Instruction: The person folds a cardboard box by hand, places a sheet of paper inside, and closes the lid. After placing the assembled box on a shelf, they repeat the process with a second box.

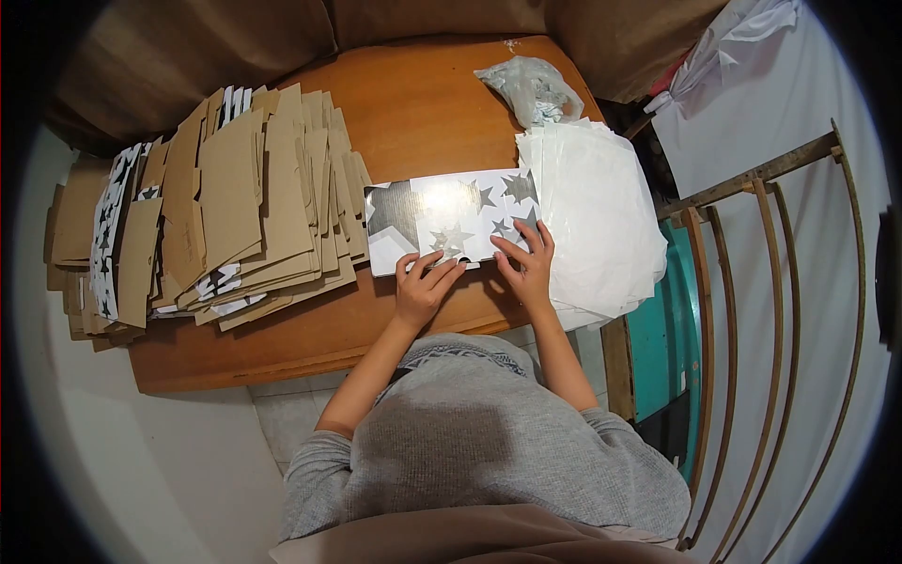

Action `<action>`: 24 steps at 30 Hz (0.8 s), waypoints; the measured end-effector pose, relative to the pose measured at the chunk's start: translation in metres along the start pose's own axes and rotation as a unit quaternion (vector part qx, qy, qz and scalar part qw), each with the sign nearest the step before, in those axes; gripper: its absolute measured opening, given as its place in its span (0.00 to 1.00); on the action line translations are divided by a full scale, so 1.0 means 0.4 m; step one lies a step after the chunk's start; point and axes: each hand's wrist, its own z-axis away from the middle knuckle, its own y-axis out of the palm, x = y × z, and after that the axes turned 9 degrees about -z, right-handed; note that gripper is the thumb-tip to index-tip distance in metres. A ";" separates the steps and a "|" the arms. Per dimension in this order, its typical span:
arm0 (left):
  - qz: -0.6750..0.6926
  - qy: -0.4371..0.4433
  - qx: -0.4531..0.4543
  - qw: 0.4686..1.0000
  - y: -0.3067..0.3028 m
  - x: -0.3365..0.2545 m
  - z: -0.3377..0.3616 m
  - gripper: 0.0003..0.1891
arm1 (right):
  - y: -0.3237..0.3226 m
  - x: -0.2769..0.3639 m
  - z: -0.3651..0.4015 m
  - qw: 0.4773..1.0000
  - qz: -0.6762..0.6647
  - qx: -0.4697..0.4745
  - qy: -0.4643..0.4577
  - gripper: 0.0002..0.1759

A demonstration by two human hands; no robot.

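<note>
A white box with grey and black stars point(456, 209) lies closed on the wooden table, in front of my body. My left hand point(426, 287) rests on its near edge, left of the middle, with the fingers spread over the rim. On the right part of the same edge lies my right hand point(529, 265), its fingers apart on the starred top. Between the two hands a small dark notch shows at the box's front edge. The box's right end touches or overlaps a stack of white paper sheets point(597, 216).
Large piles of flat brown cardboard pieces point(225, 188), some star-printed, cover the left of the wooden table point(404, 103). A clear plastic bag point(534, 89) sits at the back right. A wooden rack point(775, 254) and a green panel point(662, 320) stand to the right.
</note>
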 end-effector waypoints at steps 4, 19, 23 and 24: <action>0.001 -0.008 0.001 1.000 0.002 -0.003 -0.003 0.13 | -0.001 0.002 -0.002 1.000 -0.005 0.000 0.003 0.15; 0.030 -0.149 0.043 0.987 -0.007 -0.030 -0.045 0.13 | -0.003 0.008 0.001 1.000 0.001 0.004 0.007 0.15; 0.004 -0.130 0.048 0.990 0.007 -0.034 -0.047 0.14 | -0.005 0.011 -0.005 1.000 0.002 -0.004 0.005 0.15; -0.001 -0.121 0.043 0.992 0.009 -0.034 -0.047 0.14 | -0.007 0.012 -0.009 1.000 0.001 -0.001 0.005 0.16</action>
